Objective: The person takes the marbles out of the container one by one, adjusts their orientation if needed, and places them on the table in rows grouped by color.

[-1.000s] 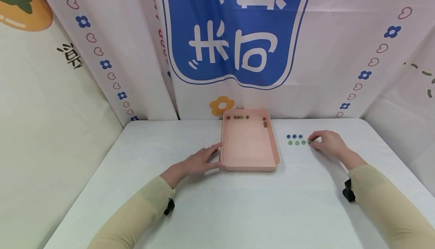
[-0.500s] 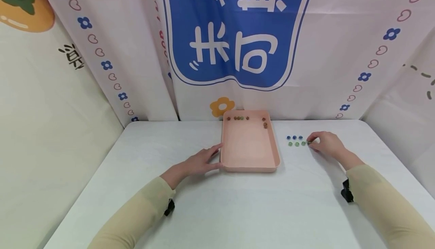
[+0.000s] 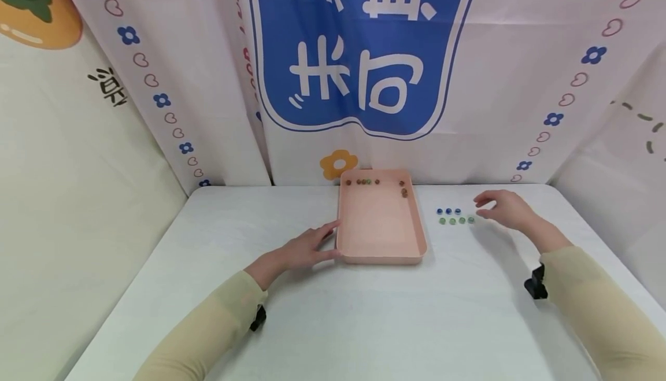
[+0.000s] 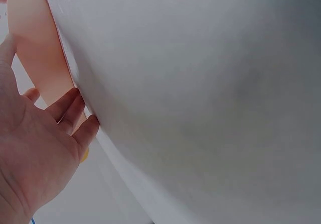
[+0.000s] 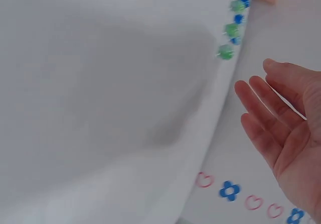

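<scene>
My left hand (image 3: 307,247) rests against the left side of the pink tray (image 3: 382,259), thumb and fingers spread along its wall. Inside that tray, several small brown beads (image 3: 348,182) and a green one lie along the back and right edges. Right of the tray, a row of green glass beads (image 3: 452,221) lies on the table, with a row of blue beads (image 3: 448,211) just behind it. My right hand (image 3: 507,209) hovers past the right end of these rows, fingers parted and holding nothing. In the right wrist view the green bead (image 5: 225,52) nearest the hand is apart from the fingertips.
A white cloth covers the table (image 3: 333,323). Behind it hangs a white curtain (image 3: 489,92) with a blue printed panel, close to the tray's back edge. Black wrist cameras (image 3: 536,283) sit under both sleeves.
The right hand has let go of the last green bead, which now sits at the right end of its row. That hand has lifted and moved slightly right. The left hand stays on the tray.
</scene>
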Demonstrator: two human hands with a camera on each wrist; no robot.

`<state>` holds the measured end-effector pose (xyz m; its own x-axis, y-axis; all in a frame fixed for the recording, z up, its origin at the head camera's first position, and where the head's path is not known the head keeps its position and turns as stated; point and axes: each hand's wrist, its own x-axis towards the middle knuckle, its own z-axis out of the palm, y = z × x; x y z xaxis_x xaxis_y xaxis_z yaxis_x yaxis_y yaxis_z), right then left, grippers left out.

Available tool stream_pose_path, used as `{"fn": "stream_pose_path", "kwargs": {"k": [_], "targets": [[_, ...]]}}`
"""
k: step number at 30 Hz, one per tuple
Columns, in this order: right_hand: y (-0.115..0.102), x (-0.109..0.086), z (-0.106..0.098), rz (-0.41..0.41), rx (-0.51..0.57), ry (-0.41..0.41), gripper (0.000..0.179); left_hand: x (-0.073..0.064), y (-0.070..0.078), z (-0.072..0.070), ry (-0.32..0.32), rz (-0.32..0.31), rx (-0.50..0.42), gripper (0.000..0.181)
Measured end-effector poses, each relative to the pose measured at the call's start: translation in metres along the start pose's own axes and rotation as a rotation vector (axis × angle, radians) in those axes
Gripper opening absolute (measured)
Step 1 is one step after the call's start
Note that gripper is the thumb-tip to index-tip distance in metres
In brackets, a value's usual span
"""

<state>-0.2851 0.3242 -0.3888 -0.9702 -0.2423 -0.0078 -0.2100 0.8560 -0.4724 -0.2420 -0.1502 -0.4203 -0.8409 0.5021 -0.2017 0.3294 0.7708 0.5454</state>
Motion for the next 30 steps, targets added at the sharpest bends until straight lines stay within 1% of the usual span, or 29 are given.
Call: {"fn": "stream_pose_path", "kwargs": {"k": [2, 6, 9, 13, 16, 22, 26, 30], "targets": [[-0.012, 0.007, -0.003, -0.024, 0.008, -0.003, 0.034, 0.000, -0.002, 0.000, 0.003, -0.002, 0.003, 0.081], [-0.042, 0.025, -0.004, -0.034, 0.022, -0.036, 0.032, 0.001, -0.004, 0.001, 0.004, -0.011, 0.003, 0.081], [-0.064, 0.040, -0.002, -0.045, 0.010, -0.052, 0.030, 0.001, -0.005, 0.002, -0.003, -0.020, -0.005, 0.081], [-0.089, 0.060, 0.009, -0.057, 0.017, -0.065, 0.028, 0.001, -0.006, 0.003, -0.014, -0.031, -0.016, 0.082], [-0.106, 0.073, 0.018, -0.060, 0.030, -0.082, 0.028, 0.000, -0.005, 0.003, -0.016, -0.027, -0.017, 0.081], [-0.139, 0.092, 0.031, -0.086, 0.075, -0.122, 0.023, 0.000, -0.003, 0.004, -0.016, -0.008, -0.009, 0.081], [-0.157, 0.103, 0.037, -0.106, 0.115, -0.113, 0.024, -0.001, -0.001, 0.002, -0.013, -0.011, -0.003, 0.081], [-0.166, 0.117, 0.044, -0.129, 0.170, -0.069, 0.028, 0.000, 0.000, 0.000, 0.000, -0.007, 0.006, 0.081]]}}
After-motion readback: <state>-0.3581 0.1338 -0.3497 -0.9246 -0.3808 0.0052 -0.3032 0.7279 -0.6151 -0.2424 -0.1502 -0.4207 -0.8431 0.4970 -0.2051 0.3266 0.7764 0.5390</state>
